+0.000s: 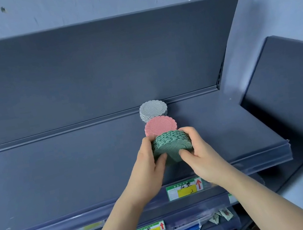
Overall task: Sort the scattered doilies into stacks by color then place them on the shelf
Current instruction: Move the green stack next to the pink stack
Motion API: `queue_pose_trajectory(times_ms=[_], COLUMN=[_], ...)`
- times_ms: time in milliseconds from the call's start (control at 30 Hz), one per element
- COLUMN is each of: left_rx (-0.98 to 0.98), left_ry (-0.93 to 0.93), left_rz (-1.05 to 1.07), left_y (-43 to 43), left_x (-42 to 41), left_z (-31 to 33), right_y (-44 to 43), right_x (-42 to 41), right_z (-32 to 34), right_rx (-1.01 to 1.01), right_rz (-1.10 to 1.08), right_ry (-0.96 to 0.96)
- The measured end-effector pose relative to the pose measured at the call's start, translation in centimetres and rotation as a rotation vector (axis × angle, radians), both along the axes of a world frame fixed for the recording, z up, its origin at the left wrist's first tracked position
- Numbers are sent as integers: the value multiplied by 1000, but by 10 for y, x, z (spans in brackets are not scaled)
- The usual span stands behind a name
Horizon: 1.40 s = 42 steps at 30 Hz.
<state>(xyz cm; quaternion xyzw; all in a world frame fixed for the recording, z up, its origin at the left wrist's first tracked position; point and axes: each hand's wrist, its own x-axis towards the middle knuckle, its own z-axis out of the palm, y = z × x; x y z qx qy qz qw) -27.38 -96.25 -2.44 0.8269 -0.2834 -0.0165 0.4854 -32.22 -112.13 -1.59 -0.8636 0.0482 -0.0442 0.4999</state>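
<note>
Both hands clamp the green doily stack [172,147] over the dark shelf [57,182]: left hand [149,166] on its left side, right hand [198,153] on its right, thumbs underneath. Stack is tilted, just in front of pink stack [159,126]; grey stack [152,109] sits behind that, by the back panel. Price tag [184,189] on shelf's front edge.

There are three stacks of doilies: one grey stack [152,109], one pink stack [159,126] and one green stack [171,141]. There are two hands, a left hand [147,164] and a right hand [200,157]. Three price tags [184,189] with red arrows show whole, and a few more are cut off at the sides.
</note>
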Motion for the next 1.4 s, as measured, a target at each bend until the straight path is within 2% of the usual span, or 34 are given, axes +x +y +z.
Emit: queue_pose_trajectory(times_ms=[100,200,367,433,533,767,900,1000,1100,1233,1400], left_rx=[30,122,71,46,60,2,-3,13,58,68,94], left_ry=[81,84,7,-12,5,87,-25,33,75,0,-66], left_rz=[-7,-25,-59,-61,-76,-38,-49,-48,-25,-18,-38], left_y=[4,4,0,1,3,-5,-7,-1,1,-1,-1], left_x=[0,-1,-6,-5,-4,-6,-5,-4,-5,-9,-9], left_z=[-10,-17,-12,-10,-11,-11,-9,-16,-20,-15,-16], right_y=[-2,-5,1,2,0,4,1,-2,-1,4,-2], right_x=[-1,-1,-2,-2,-2,0,2,0,-1,-4,-3], right_z=[-3,-1,-3,-5,-3,-1,-2,-5,-6,-7,-5], right_rx=[-5,-6,65,89,5,-67,14,41,76,126,-28], right_rz=[10,9,7,3,24,60,7,9,5,6,30], right_ry=[74,103,-4,20,110,-45,-35,52,52,-4,56])
